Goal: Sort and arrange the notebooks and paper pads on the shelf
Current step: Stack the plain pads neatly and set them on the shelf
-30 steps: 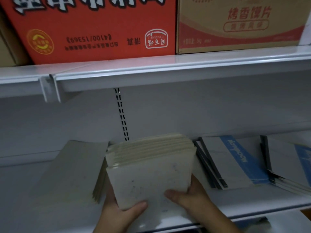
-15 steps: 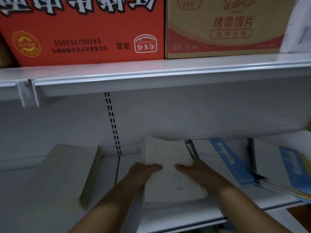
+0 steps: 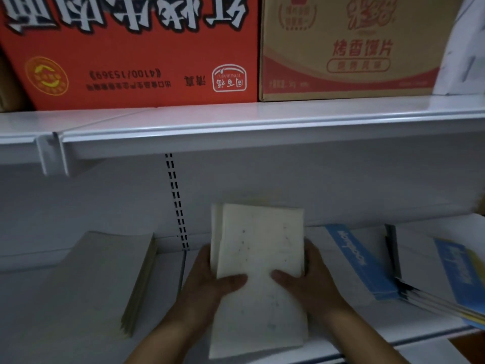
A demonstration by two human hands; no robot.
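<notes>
A stack of pale paper pads point(image 3: 259, 264) lies on the shelf point(image 3: 349, 327) in the middle of the view, clasped from both sides. The left hand point(image 3: 210, 282) holds its left edge and the right hand point(image 3: 312, 279) its right edge. Each has its thumb laid flat on the top sheet and its fingers point(image 3: 309, 248) curled round the side, so both hands are closed on the stack and neither is free. The stack's long axis runs near to far, with the near end by the shelf's front lip and the far end toward the back panel point(image 3: 341, 185); whether it touches there cannot be told. The stack is not square: at the far left corner, lower pads stick out to the left of the top ones. To the left, across bare shelf, sits a pile of grey pads point(image 3: 110, 274), also lying near to far. To the right, just beside the right hand, lie blue-banded notebooks point(image 3: 359, 264), askew, with a looser pile point(image 3: 451, 274) beyond them. The step in hand looks like squaring and seating the pale stack between its neighbours. Both hands are equally near, and the move seems to turn on the left hand pressing the jutting lower pads rightward, since the right hand has little room against the notebooks. An upper shelf point(image 3: 236, 122) carries a red carton point(image 3: 131, 48) and a tan carton point(image 3: 349, 48).
</notes>
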